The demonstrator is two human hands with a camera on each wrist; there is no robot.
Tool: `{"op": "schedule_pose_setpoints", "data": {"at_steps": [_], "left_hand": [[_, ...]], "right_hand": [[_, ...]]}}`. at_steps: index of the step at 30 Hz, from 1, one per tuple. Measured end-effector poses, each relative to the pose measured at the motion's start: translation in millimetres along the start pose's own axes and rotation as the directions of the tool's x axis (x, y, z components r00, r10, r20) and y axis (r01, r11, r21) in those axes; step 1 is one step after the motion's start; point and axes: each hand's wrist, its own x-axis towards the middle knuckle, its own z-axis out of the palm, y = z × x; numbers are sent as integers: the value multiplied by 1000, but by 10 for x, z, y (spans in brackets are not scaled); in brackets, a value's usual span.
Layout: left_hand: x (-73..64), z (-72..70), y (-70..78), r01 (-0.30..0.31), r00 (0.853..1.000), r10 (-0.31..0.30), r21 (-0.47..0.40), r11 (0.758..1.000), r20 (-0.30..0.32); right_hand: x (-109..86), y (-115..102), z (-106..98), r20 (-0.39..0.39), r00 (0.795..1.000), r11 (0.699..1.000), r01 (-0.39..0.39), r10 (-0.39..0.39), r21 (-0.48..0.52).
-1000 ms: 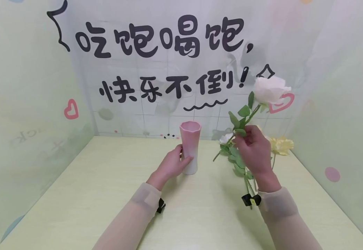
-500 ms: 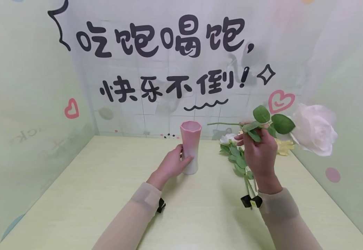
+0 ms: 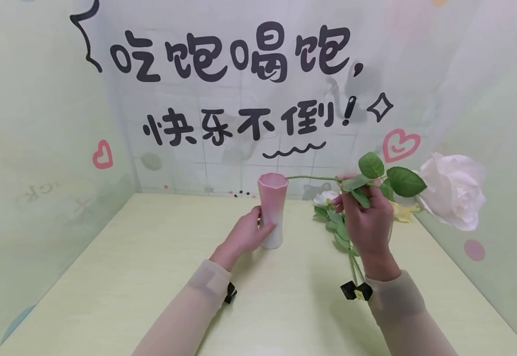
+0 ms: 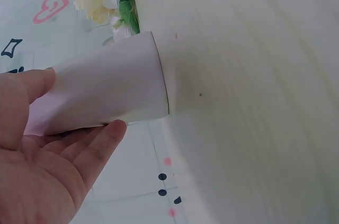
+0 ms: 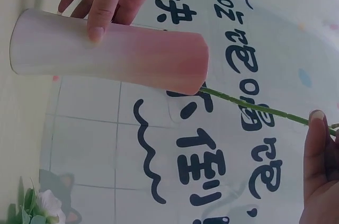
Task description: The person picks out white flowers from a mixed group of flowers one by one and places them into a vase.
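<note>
A pink-to-white vase (image 3: pixel 272 210) stands upright on the table, its mouth facing up. My left hand (image 3: pixel 243 232) grips it around the lower half, thumb across the front; the left wrist view shows the thumb and fingers on either side of the vase's white base (image 4: pixel 127 81). In my right hand (image 3: pixel 369 217) I pinch the green stem of a white rose (image 3: pixel 454 190), held almost level with the bloom out to the right. The stem's tip (image 5: pixel 206 90) meets the vase's rim; how far inside it reaches, if at all, is hidden.
Behind and below my right hand more flowers lie on the table, among them a white one (image 3: pixel 325 198) and a yellow one (image 3: pixel 404 211), with leafy stems (image 3: pixel 340 230). A printed wall sheet (image 3: pixel 187 168) closes off the back and sides.
The rose has swung from upright to nearly level, its bloom moving right and down. Its stem tip has come left to the vase's rim. My left hand and the vase stay put.
</note>
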Motion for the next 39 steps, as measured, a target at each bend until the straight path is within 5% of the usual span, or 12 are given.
{"op": "schedule_pose_setpoints", "data": {"at_steps": [9,18,22,27,31,34,39], "left_hand": [[-6,6,39,-11,1000,11,-12,1000,-2],[-20,-22,40,6,1000,-6,-19,1000,0],[-26,-18,16,8,1000,-8,-16,1000,-2],[-30,-13,0,2,1000,-2,-20,1000,-3],[-34,-15,9,0,1000,0,-21,1000,-1],[-30,-10,2,-8,1000,8,-16,1000,2],[-20,-9,-7,-32,1000,32,-7,999,-1]], "right_hand": [[112,70,104,37,999,999,-21,20,31],[372,134,363,172,980,984,-71,100,-166],[427,148,490,243,948,950,-136,207,-280],[446,164,637,324,870,877,-215,372,-430],[434,242,720,377,824,851,-217,423,-479],[416,285,753,398,809,839,-200,433,-506],[378,321,792,424,814,833,-126,397,-538]]}}
